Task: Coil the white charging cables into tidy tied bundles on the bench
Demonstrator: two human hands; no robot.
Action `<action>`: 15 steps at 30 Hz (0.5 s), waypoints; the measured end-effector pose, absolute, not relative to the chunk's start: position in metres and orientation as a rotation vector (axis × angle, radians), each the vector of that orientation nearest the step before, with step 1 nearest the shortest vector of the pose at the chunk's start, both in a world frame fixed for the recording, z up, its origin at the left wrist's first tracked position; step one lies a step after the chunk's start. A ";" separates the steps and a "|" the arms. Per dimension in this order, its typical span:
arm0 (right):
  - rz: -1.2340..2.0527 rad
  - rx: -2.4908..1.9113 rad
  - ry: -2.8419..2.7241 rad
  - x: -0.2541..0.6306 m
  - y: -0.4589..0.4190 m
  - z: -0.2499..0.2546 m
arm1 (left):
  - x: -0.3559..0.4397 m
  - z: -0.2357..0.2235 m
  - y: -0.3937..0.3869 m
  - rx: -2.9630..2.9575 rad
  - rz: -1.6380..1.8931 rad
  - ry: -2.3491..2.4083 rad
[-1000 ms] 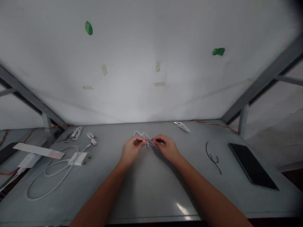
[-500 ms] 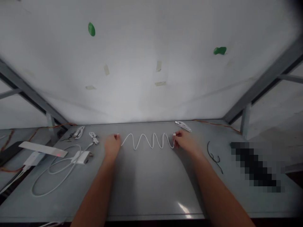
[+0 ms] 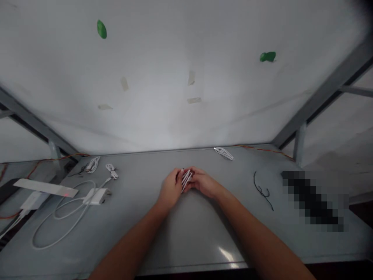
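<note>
A white cable (image 3: 186, 179) is gathered into a tight folded bundle between my two hands, just above or on the middle of the grey table. My left hand (image 3: 172, 186) closes on the bundle's left side. From the right, my right hand (image 3: 203, 182) grips the other side with fingers curled round it. Parts of the cable are hidden behind the fingers. Beyond my right hand, near the table's back edge, lies another coiled white cable (image 3: 224, 153). To the right of my right arm rests a thin black twist tie (image 3: 261, 189), loosely bent.
On the left lie a white charger (image 3: 95, 196) with a long looped cable, two small bundled white cables (image 3: 93, 165), and a white power strip (image 3: 45, 187). A pixelated dark object (image 3: 313, 200) is at the right. A white wall (image 3: 157, 124) rises behind the table (image 3: 201, 233).
My hands have come together from far apart, and the zigzag cable stretched between them is now pressed into a compact bundle. The view has shifted slightly.
</note>
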State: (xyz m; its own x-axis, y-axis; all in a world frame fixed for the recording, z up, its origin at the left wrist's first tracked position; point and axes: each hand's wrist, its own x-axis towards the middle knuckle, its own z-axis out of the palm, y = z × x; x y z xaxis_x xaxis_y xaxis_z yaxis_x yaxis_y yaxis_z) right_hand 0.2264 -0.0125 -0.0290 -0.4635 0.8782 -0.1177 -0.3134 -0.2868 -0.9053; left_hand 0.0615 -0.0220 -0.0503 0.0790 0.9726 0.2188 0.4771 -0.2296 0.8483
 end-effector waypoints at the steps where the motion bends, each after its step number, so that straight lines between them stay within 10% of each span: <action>1: 1.861 -0.794 -1.068 0.224 -0.012 -0.027 | 0.061 -0.048 -0.022 1.745 1.109 1.430; 15: 1.335 -1.124 -0.967 0.200 -0.006 -0.046 | 0.059 -0.041 -0.024 1.491 1.105 1.325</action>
State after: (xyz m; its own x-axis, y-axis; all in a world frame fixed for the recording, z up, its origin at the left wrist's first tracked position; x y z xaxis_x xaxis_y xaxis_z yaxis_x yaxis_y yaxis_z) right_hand 0.2000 -0.0061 -0.0462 0.0363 0.9953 -0.0899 -0.2244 -0.0796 -0.9713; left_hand 0.0586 -0.0235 -0.0411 0.0545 0.9951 0.0821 0.2596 -0.0935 0.9612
